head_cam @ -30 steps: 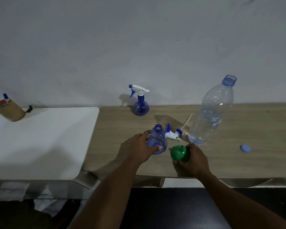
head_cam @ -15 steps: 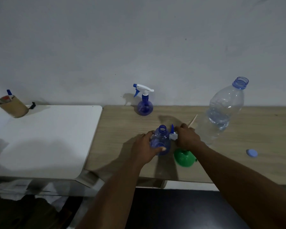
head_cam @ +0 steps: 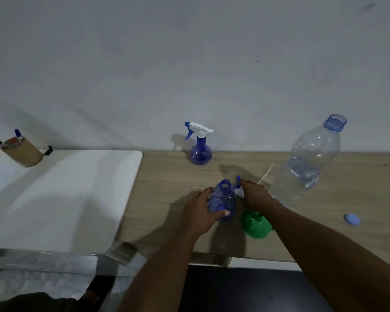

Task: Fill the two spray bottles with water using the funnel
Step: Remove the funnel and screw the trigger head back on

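An open blue spray bottle (head_cam: pixel 223 197) stands near the wooden table's (head_cam: pixel 167 188) front edge, with my left hand (head_cam: pixel 200 210) wrapped around its body. Just right of it my right hand (head_cam: pixel 254 195) closes over the loose white-and-blue spray head (head_cam: pixel 238 188), mostly hidden under the fingers. The green funnel (head_cam: pixel 254 224) lies on its side on the table below my right wrist. A second blue spray bottle (head_cam: pixel 200 145) with its head on stands at the back by the wall. A large clear water bottle (head_cam: pixel 309 163), uncapped and partly full, stands to the right.
A blue bottle cap (head_cam: pixel 351 219) lies on the table at the right. A white table (head_cam: pixel 54 194) adjoins on the left, with a brown pen holder (head_cam: pixel 23 152) at its back. The wall runs right behind both tables.
My right hand let go of the green funnel, which now lies on the table, and moved up onto the loose spray head. The left hand stayed on the open bottle.
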The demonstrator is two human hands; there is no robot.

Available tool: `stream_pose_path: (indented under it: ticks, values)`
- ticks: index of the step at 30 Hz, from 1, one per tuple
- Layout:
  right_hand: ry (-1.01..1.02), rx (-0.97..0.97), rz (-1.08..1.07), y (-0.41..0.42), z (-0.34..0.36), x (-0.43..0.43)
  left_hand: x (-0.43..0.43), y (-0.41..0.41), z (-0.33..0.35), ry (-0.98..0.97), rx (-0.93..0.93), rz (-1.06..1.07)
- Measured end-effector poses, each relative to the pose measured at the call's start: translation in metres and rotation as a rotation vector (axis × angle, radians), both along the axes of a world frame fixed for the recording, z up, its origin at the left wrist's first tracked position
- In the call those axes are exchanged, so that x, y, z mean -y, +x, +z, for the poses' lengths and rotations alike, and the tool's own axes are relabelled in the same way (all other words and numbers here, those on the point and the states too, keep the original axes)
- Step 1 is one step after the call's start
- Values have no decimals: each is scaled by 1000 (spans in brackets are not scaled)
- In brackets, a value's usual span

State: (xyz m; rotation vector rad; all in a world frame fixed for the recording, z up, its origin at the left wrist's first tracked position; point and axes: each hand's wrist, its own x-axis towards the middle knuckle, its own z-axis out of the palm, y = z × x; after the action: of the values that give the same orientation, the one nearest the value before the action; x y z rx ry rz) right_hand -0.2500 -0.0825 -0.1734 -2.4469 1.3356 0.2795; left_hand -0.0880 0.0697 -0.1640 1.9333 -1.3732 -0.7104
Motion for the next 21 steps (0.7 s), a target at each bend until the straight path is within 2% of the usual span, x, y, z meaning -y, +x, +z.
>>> stream_pose_path:
  ticks: [5,7,13,21]
  values:
    - [-67,96,-80,-6,25,-7,-1,-1,0,10,8,-13]
    - [-115,160,-51,-9,46,-8,-1,-1,2,7,1,-14]
    - [-172,440,-17,-12,135,-3,1,-2,0,7,13,6]
    - [-181,391,78,-7,273,-27,10,0,4,74,5,-15]
